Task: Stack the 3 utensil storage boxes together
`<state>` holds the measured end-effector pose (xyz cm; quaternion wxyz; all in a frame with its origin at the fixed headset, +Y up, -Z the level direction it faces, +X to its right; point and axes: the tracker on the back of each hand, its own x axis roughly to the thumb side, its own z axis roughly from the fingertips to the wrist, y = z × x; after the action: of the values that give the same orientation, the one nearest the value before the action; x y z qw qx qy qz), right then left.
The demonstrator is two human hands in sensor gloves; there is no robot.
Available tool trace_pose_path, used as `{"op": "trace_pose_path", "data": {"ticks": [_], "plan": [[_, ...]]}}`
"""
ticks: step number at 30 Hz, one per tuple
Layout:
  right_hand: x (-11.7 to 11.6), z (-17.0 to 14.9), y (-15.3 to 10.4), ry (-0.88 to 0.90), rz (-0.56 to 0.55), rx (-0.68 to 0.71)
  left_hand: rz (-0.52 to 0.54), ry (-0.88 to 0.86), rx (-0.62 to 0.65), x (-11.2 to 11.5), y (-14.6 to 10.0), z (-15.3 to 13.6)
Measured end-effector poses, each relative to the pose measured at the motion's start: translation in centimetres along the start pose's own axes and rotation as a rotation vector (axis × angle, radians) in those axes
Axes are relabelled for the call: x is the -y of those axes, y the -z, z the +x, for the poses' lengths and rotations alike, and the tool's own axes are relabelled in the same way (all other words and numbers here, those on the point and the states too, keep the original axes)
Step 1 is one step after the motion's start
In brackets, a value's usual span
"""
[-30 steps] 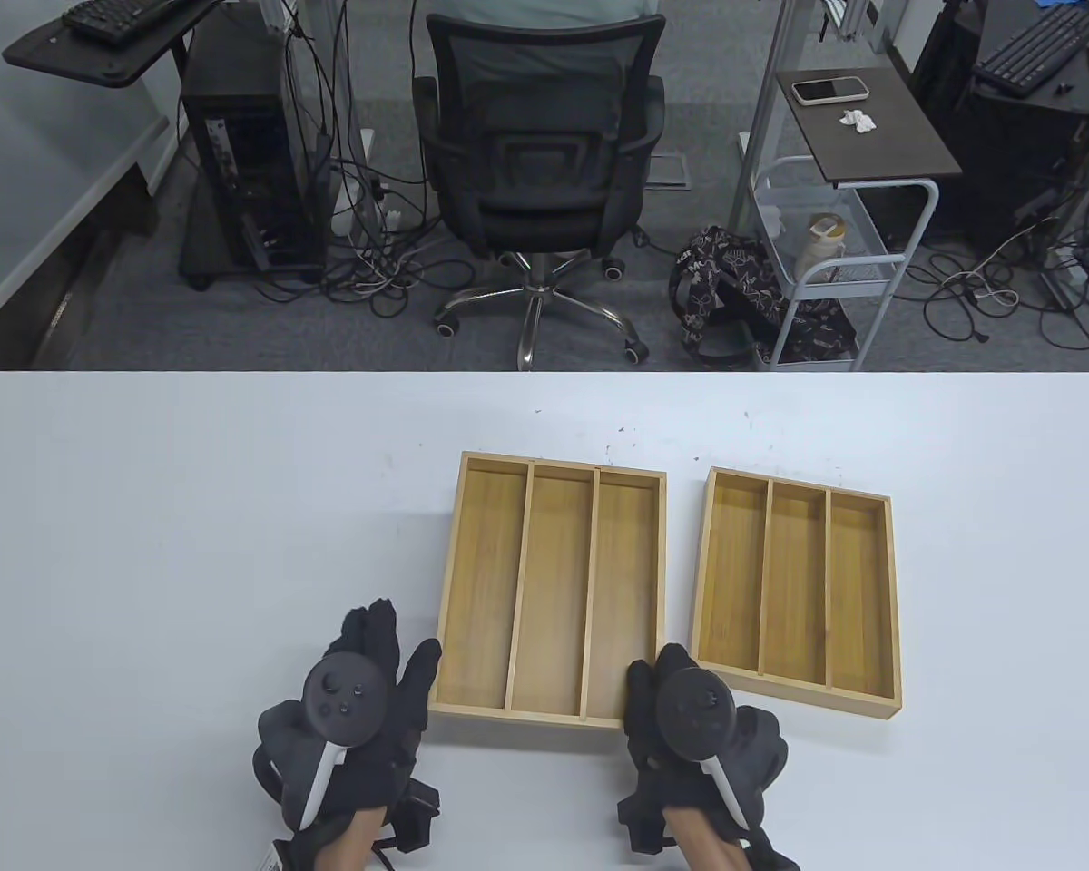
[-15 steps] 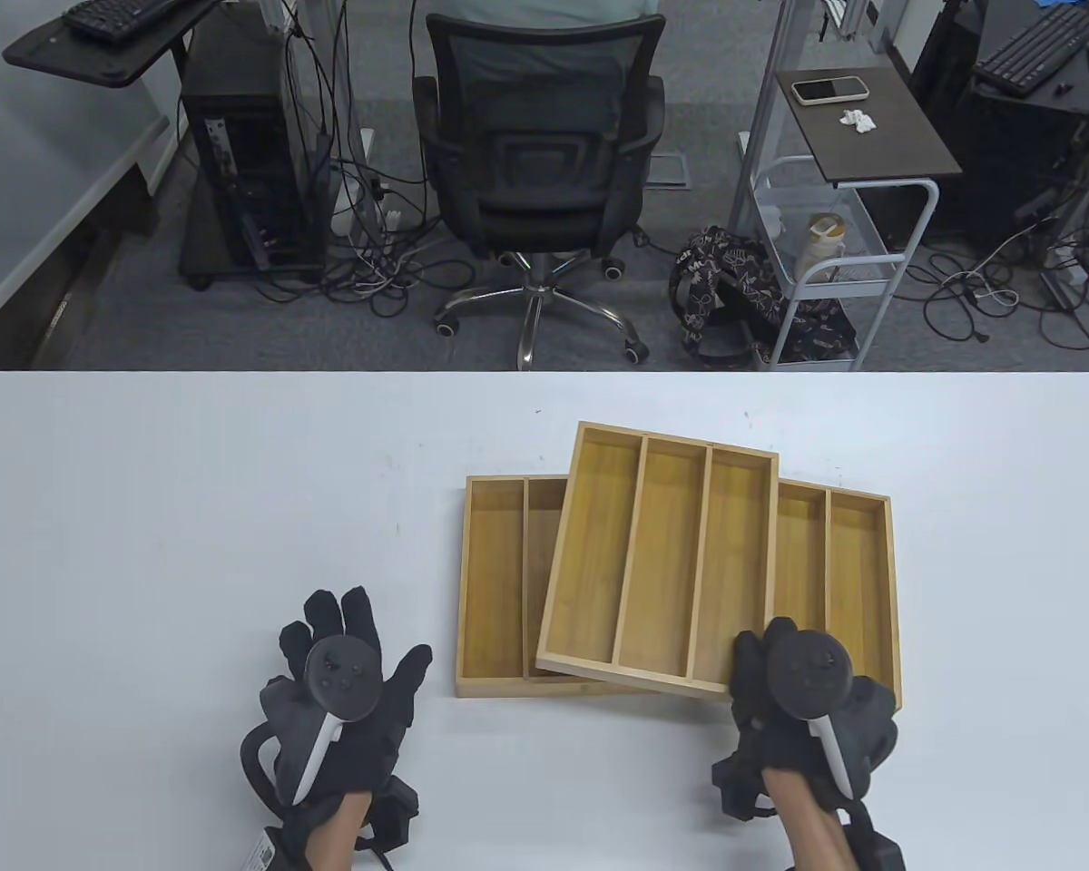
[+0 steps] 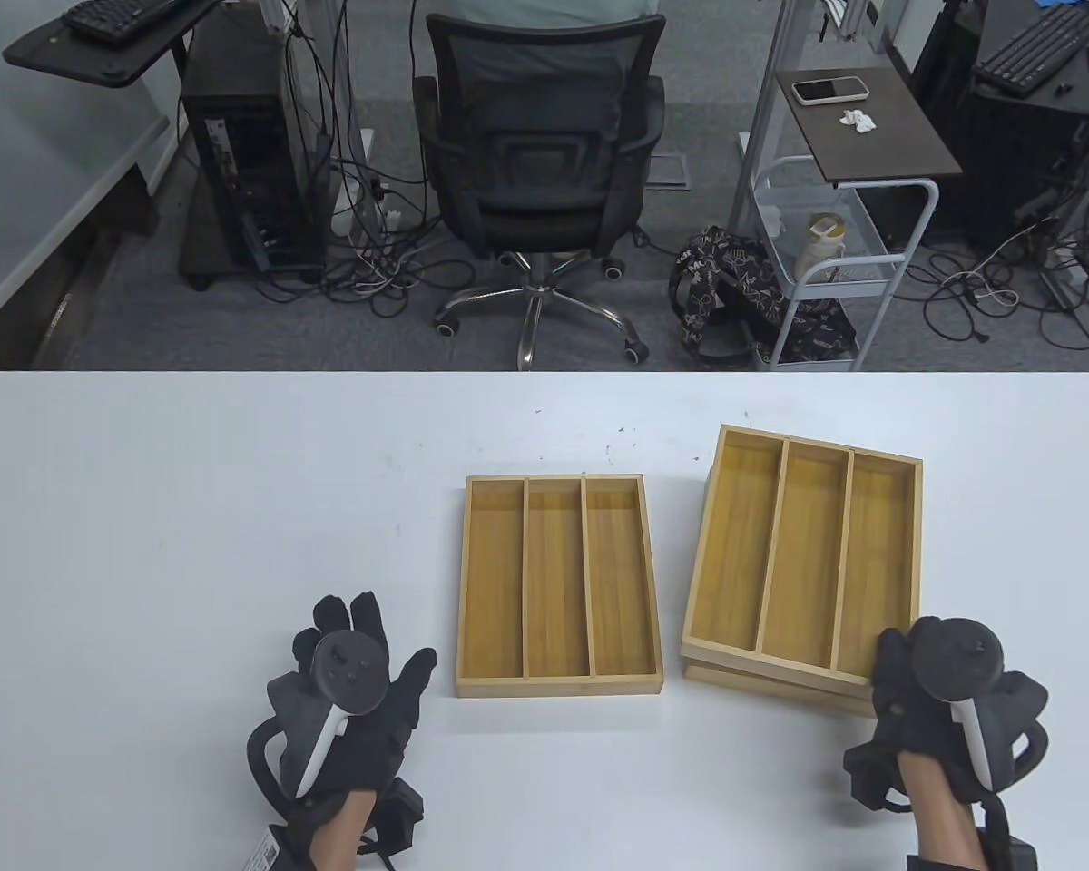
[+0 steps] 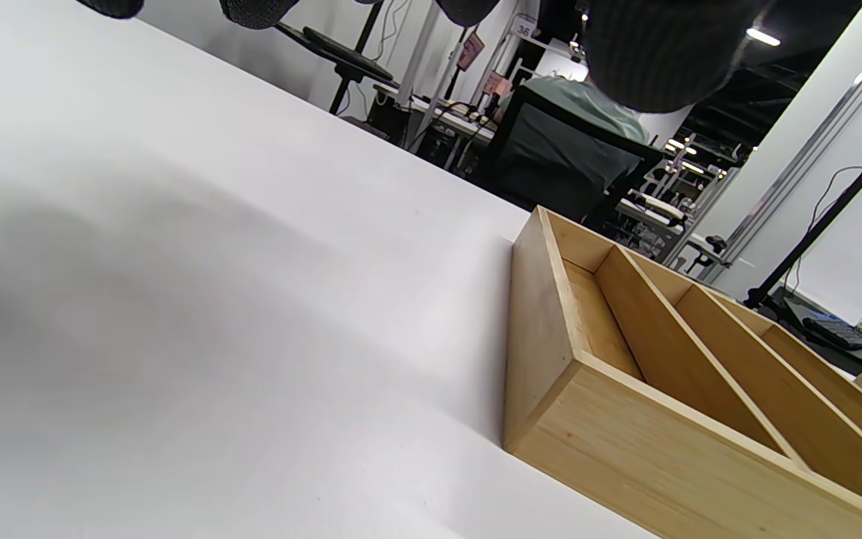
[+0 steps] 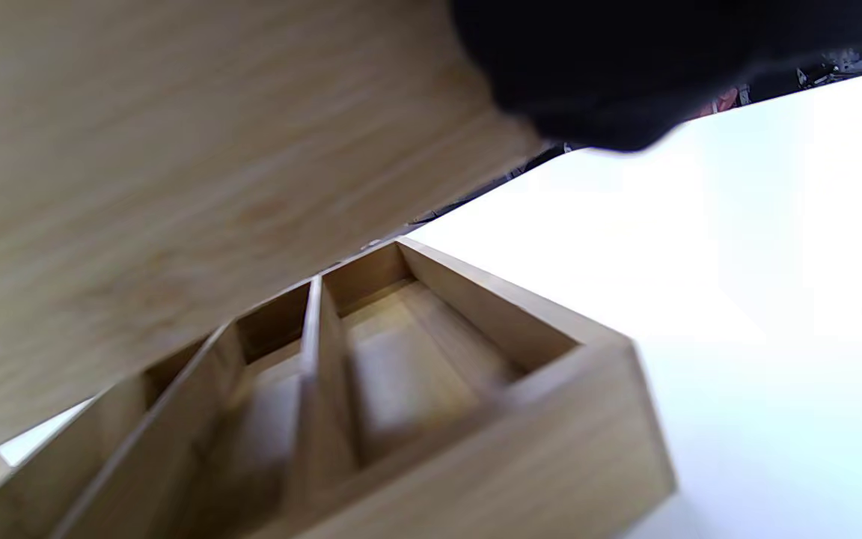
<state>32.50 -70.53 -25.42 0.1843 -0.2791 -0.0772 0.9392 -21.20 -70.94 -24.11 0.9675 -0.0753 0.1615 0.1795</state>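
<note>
At the table's (image 3: 191,472) near edge, the left hand (image 3: 349,694) rests spread and empty; the right hand (image 3: 948,703) grips a bamboo utensil box's (image 3: 803,553) corner above another box (image 5: 476,419). A third box (image 3: 558,585) sits between the hands.

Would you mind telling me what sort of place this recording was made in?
Most likely an office or computer lab: beyond the white table stand a mesh office chair, a desktop computer tower amid floor cables, and keyboards on side desks.
</note>
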Motion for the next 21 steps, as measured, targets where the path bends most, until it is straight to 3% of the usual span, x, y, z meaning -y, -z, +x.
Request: {"op": "trace_pose_path", "data": {"ticks": [17, 21], "plan": [[-3.2, -1.7, 1.9, -0.023, 0.097, -0.071, -0.036, -0.004, -0.020, 0.3, 0.3, -0.3], [-2.6, -1.5, 1.8, -0.075, 0.090, -0.089, -0.041, 0.001, -0.022, 0.3, 0.2, -0.3]]}}
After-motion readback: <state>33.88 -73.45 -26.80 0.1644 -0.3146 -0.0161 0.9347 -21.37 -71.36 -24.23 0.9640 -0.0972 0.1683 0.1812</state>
